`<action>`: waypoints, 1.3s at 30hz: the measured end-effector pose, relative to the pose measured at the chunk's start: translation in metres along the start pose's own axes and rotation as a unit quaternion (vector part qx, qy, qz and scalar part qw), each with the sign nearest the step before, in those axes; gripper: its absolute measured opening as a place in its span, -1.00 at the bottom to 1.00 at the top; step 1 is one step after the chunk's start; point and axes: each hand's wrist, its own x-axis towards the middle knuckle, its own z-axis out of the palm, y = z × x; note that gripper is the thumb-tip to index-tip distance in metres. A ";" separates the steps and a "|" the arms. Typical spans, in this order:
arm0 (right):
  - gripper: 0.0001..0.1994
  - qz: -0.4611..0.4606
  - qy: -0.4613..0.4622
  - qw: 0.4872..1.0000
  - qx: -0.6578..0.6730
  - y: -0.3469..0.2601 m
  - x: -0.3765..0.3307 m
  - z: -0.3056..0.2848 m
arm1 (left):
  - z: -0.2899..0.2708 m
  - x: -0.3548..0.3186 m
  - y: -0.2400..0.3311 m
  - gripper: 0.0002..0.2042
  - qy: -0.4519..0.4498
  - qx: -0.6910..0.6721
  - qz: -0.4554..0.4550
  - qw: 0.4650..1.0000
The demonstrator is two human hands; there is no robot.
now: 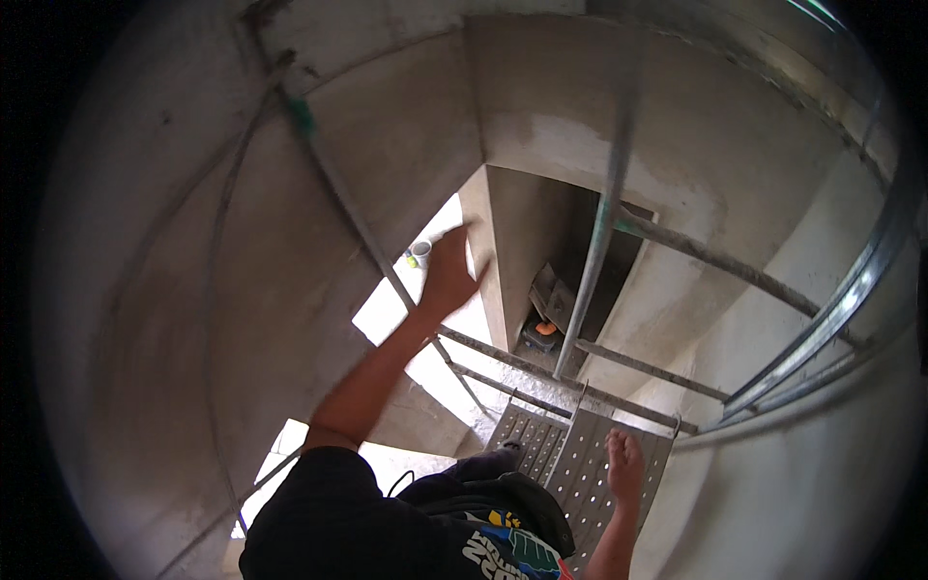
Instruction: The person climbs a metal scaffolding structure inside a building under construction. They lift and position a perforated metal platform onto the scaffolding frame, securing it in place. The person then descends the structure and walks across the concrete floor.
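Scaffold tubes [590, 271] cross before the plastered wall [387, 126], where the left hand [449, 275] presses, fingers together.

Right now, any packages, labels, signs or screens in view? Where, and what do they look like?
No signs or screens in view.
Small white cup-like container: by the sunlit opening, just left of the left hand; round, white, with a small yellow-green thing beside it, too small to tell.
Printed graphic on black shirt: bottom centre; white lettering shapes with blue, green and yellow patches.
Orange-and-black object: on the floor far below, in the dark gap; kind unclear.
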 end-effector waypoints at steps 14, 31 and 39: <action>-0.41 -0.364 0.158 0.916 0.064 -0.343 0.215 0.044 | -0.319 0.301 -0.181 -0.57 0.196 0.243 -0.125 0.942; -0.65 -0.234 0.187 0.954 0.003 -0.341 0.263 0.084 | -0.338 0.335 -0.218 -0.66 0.158 0.271 -0.131 0.941; -0.66 -0.246 0.193 0.949 0.030 -0.341 0.262 0.092 | -0.307 0.288 -0.258 -0.52 0.264 0.425 0.096 0.861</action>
